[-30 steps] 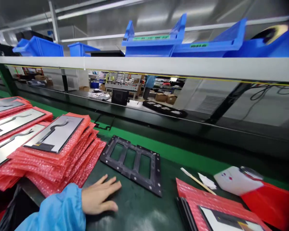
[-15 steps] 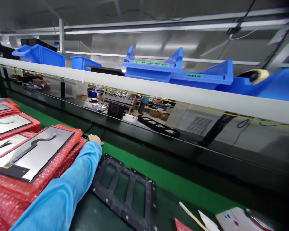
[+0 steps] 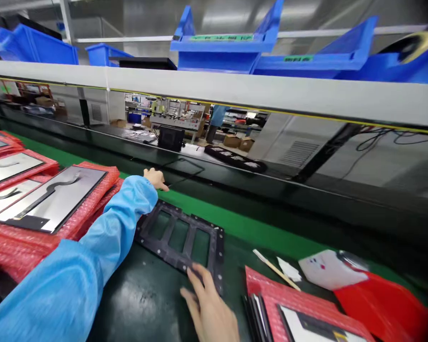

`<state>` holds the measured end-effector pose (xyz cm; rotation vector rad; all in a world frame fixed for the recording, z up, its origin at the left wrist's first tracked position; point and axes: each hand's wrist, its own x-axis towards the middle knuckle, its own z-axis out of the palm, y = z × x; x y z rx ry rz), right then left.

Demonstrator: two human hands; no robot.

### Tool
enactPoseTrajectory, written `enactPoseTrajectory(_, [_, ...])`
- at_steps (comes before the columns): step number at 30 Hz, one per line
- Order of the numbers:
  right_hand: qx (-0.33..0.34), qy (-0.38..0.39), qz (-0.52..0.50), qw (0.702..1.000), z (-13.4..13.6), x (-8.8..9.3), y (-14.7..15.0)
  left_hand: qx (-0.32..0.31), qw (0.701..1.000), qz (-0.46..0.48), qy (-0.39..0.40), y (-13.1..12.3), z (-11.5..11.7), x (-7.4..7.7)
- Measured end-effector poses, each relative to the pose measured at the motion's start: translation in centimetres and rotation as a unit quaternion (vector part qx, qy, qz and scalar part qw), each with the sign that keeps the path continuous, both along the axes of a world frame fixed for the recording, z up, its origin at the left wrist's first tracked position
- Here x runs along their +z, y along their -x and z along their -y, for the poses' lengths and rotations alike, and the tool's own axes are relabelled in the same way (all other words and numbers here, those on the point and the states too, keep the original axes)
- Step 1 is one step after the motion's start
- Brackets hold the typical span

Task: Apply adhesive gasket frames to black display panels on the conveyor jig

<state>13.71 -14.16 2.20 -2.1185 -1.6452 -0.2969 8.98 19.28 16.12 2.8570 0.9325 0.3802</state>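
Observation:
My left hand [image 3: 156,179], in a blue sleeve [image 3: 109,228], reaches forward to the dark strip behind the green work surface. Its fingers are closed on the near left part of a thin black rectangular frame [image 3: 190,163], seen as a narrow outline. In front of it lies a black plate with three long openings [image 3: 180,237] and small round studs. At the bottom, my right hand [image 3: 212,304] has thumb and fingers apart, the fingertips at the plate's near edge. Whether they press on it I cannot tell.
Display panels with ribbon cables [image 3: 62,197] lie on red bubble bags at left. More panels [image 3: 306,323] in red bubble wrap are at lower right, near a thin stick [image 3: 278,270] and a white container [image 3: 330,270]. A white shelf beam [image 3: 214,90] with blue bins crosses above.
My left hand has moved right and forward, bringing the thin black frame along. My right hand has come into view from below. The view has tilted downward, showing the panels at lower right.

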Motion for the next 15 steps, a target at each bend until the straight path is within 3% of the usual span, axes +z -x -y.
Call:
enactPoseTrajectory(3, [0.014,0.049,-0.001,0.999,-3.7,0.3,-0.8,-0.040,0.999,0.008,-0.009,0.7,4.2,1.3])
enactPoseTrajectory(6, [0.041,0.087,-0.009,0.995,-5.1,0.0,-1.3,-0.083,0.996,0.029,-0.026,3.0,8.4,1.8])
enactPoseTrajectory(10, [0.062,0.101,-0.014,0.993,-4.1,-0.5,-1.1,-0.110,0.992,0.039,-0.048,7.8,12.0,1.4])
enactPoseTrajectory(15, [0.068,0.091,-0.023,0.993,-1.6,-0.5,0.2,-0.116,0.989,0.061,-0.071,13.8,13.2,-0.1])
